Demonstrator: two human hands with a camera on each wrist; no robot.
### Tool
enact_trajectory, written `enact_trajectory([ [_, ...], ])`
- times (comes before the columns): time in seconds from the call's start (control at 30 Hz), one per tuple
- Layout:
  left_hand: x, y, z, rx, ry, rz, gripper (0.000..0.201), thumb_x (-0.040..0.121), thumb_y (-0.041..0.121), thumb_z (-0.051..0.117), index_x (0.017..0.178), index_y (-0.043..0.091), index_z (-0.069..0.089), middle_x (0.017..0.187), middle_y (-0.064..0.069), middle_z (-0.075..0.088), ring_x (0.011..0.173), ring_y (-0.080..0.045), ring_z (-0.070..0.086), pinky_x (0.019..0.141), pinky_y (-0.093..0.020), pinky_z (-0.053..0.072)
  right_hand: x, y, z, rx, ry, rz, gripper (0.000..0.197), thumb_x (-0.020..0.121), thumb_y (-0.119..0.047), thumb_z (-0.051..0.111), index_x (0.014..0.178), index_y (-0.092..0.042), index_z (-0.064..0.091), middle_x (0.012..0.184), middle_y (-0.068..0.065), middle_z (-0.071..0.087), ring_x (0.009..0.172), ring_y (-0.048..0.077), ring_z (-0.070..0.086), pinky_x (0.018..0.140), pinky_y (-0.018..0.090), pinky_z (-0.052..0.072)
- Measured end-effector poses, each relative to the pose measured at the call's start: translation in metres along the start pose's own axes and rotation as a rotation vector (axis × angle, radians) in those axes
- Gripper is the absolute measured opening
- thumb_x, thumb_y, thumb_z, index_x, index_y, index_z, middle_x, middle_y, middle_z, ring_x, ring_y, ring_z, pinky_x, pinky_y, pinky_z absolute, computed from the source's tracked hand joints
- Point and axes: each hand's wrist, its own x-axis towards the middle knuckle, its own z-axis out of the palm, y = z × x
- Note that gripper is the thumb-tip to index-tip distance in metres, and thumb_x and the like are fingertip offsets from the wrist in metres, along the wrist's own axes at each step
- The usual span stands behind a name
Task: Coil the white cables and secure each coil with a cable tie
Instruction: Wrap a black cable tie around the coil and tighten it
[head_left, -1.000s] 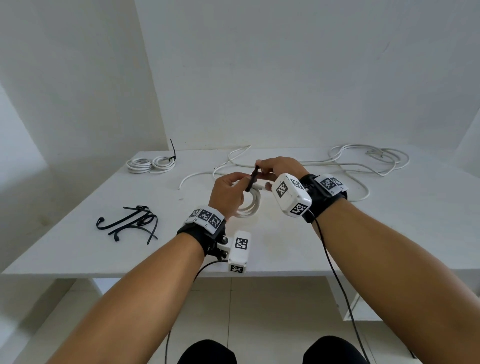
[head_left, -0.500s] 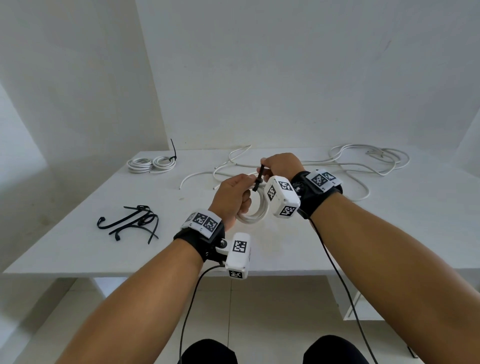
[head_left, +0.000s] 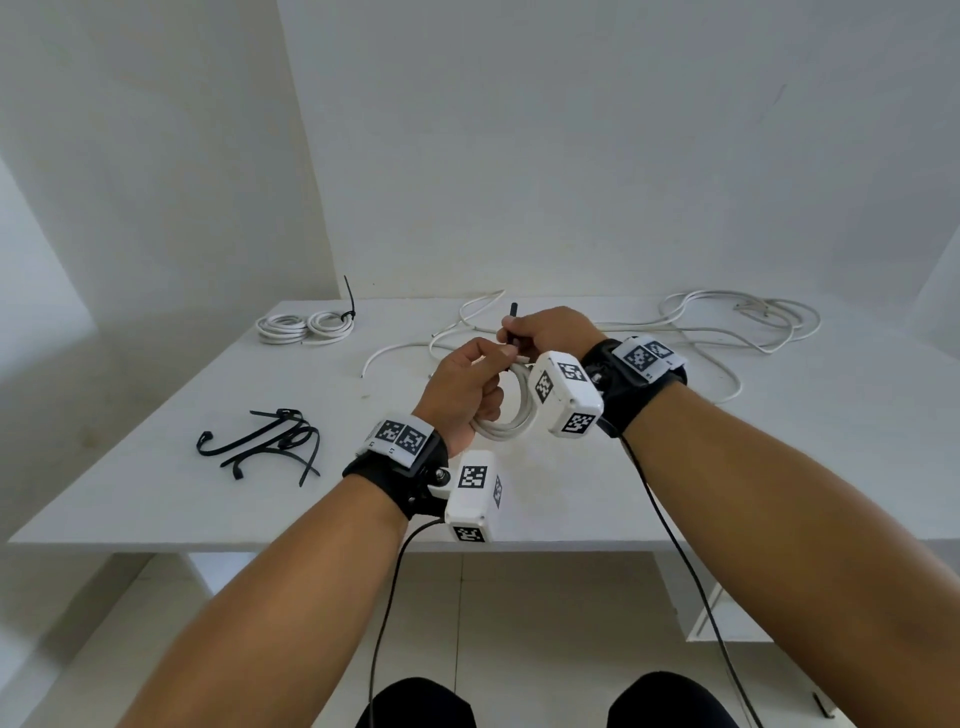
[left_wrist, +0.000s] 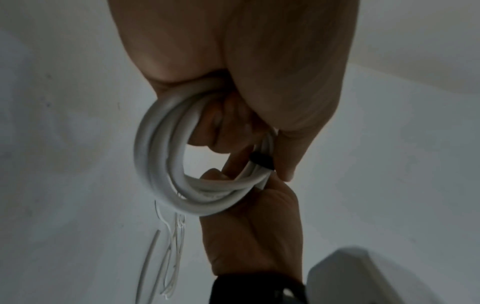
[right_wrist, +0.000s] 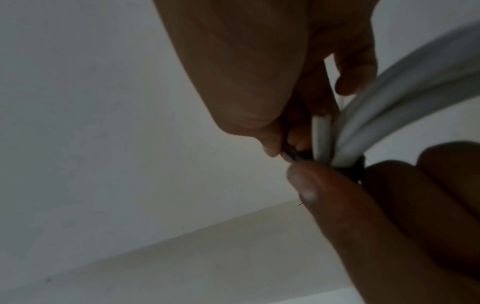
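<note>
A small white cable coil (head_left: 511, 415) hangs above the table's near middle, and my left hand (head_left: 485, 361) grips its upper side. A black cable tie (head_left: 513, 322) is wrapped round the coil under my left thumb. My right hand (head_left: 522, 338) pinches the tie's tail, which sticks up above the knuckles. In the left wrist view the coil (left_wrist: 161, 164) loops below my palm, with the tie (left_wrist: 261, 159) across it by the thumb. The right wrist view shows the coil's strands (right_wrist: 389, 115) running into the tie (right_wrist: 293, 155) between my fingertips.
Two tied white coils (head_left: 306, 327) lie at the table's back left. Several loose black ties (head_left: 265, 441) sit at the left. Uncoiled white cables (head_left: 727, 322) sprawl over the back right, and another (head_left: 415, 348) lies behind my hands. The table's front edge (head_left: 260, 543) is close.
My right hand has drawn the tie's tail upward, so it now stands upright above the knuckles. Both hands and the coil have shifted slightly toward me.
</note>
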Motion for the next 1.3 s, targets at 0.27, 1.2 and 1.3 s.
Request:
enact_trajectory([
  [0.27,-0.002,0.006,-0.006,0.016,-0.054,0.058,0.022,0.075,0.017,0.068,0.081,0.015,0.048,0.051,0.002,0.035,0.040,-0.010,0.025,0.040,-0.019,0.024,0.012,-0.005,0.015,-0.070,0.104,-0.022,0.029,0.095,-0.018,0.062,0.068,-0.009,0.066,0.046,-0.011,0.060,0.041,0.003,0.053,0.043,0.014,0.043],
  [1.2,0.114,0.067,-0.161,1.332,0.161,-0.078,0.025,0.099,0.022,0.047,0.121,0.017,0.038,0.104,0.003,0.071,0.078,-0.014,0.056,0.058,-0.025,0.036,0.029,0.012,0.057,-1.135,-0.334,0.183,0.078,0.078,-0.072,0.062,0.131,-0.015,0.048,0.119,0.003,0.063,0.118,0.026,0.059,0.101,0.036,0.043],
  [1.3,0.140,0.066,-0.172,1.355,0.258,-0.060,0.020,0.097,0.016,0.051,0.112,0.015,0.038,0.099,0.002,0.074,0.082,-0.017,0.060,0.060,-0.027,0.039,0.019,0.000,0.058,-1.171,-0.369,0.201,0.092,0.084,-0.066,0.059,0.150,-0.010,0.029,0.128,0.007,0.057,0.133,0.028,0.046,0.108,0.037,0.033],
])
